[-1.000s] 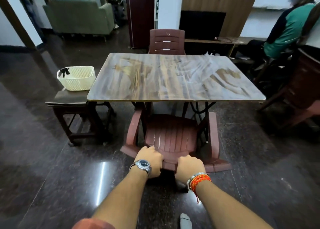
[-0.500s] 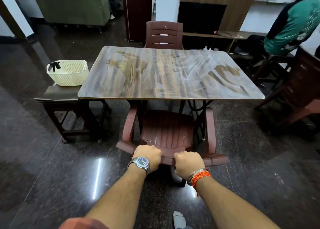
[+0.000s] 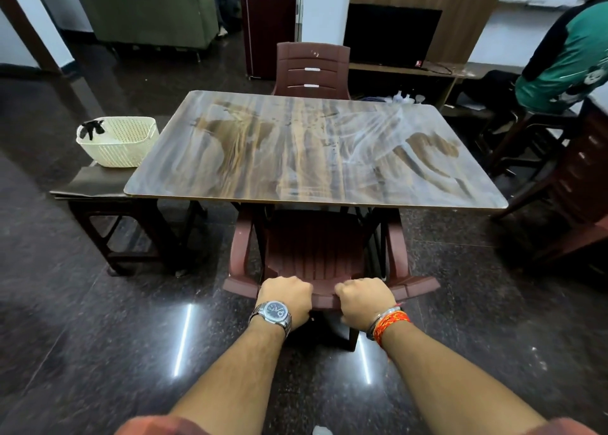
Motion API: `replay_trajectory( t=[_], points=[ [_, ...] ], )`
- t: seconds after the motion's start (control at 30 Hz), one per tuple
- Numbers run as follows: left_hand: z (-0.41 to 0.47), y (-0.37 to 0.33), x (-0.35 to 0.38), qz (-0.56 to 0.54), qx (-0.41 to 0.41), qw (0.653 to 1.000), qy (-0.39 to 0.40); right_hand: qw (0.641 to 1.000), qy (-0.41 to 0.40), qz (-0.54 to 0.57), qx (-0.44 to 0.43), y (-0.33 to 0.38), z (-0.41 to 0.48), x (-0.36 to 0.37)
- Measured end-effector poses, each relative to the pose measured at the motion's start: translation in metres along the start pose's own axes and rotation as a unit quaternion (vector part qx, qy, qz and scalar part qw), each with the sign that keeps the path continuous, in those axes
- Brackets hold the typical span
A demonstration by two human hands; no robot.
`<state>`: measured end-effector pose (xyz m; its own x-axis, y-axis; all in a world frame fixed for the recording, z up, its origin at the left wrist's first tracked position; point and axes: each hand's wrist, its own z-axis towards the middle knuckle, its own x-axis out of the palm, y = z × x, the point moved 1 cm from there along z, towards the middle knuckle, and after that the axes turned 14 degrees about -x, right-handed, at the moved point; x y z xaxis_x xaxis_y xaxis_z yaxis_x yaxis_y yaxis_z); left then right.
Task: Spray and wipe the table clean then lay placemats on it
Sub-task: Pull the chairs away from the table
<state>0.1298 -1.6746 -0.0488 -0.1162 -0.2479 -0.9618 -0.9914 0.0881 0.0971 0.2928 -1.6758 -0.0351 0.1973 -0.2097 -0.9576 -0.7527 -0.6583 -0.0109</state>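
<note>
Head view: looking down over two bare forearms toward the desk.
Left hand: fingers curled over the top rail of the brown plastic chair, gripping it; watch on the wrist.
Right hand: closed over the same rail, just beside the left; orange thread band on the wrist.
Chair: seat tucked under the desk's near edge, armrests on either side of the desk frame.
Desk: straight ahead, wood-grain top covered in whitish smeared streaks with darker patches.
Left of desk: cream basket on a low stool, dark item at its rim, too small to identify.
Far side: second chair against the far edge.
Right: seated person in green.
</note>
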Motion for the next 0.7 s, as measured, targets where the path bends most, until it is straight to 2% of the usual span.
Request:
replay_trajectory(
  t=[0.2,0.5,0.6,0.7],
  points=[
    [0.007,-0.023,-0.001,0.01,0.027,1.0,-0.005,0.999,-0.004,0.02,0.032,-0.017,-0.012,0.01],
    [-0.002,-0.024,-0.002,-0.016,-0.003,1.0,-0.003,0.994,-0.047,0.043,0.084,-0.007,-0.014,0.019],
    [-0.003,-0.021,0.0,-0.038,0.007,0.999,0.001,0.991,-0.094,0.062,0.067,-0.007,-0.016,0.026],
    [-0.004,-0.013,-0.001,-0.079,0.042,0.996,0.005,0.983,-0.158,0.094,-0.005,-0.009,-0.023,0.029]
  ],
)
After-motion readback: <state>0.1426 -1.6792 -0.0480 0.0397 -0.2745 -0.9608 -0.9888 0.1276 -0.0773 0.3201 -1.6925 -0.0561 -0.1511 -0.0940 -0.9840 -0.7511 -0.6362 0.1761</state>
